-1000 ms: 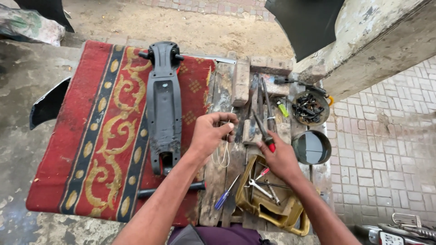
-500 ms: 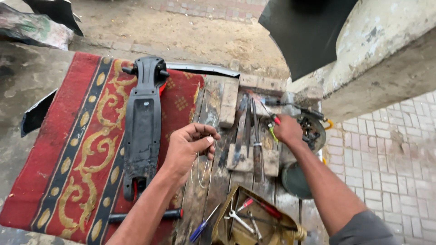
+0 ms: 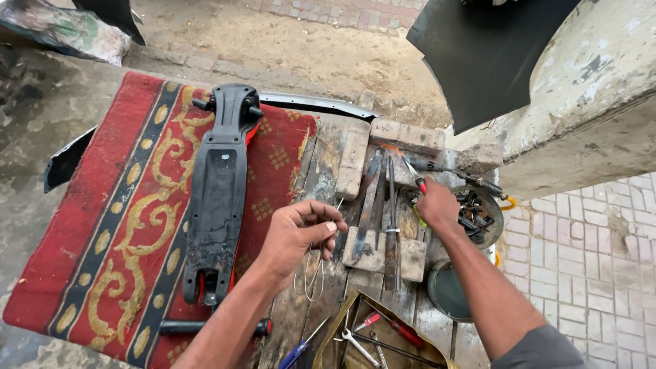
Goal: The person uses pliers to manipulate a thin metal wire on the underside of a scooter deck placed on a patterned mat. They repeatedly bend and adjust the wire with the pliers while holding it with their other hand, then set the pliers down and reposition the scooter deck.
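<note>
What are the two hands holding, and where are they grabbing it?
The left hand pinches a thin bent wire at its top end; the loop dangles below. The right hand grips a red-handled tool by its handle; what kind of tool cannot be told.

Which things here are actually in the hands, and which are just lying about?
In hand:
left hand pinches thin wire loops
right hand grips a red-tipped tool

Lying about:
black scooter deck
red rug
files
tool tray
bowl of parts

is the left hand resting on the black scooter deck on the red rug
No, the left hand is off the black scooter deck, pinching a thin wire loop over the wooden boards.
</note>
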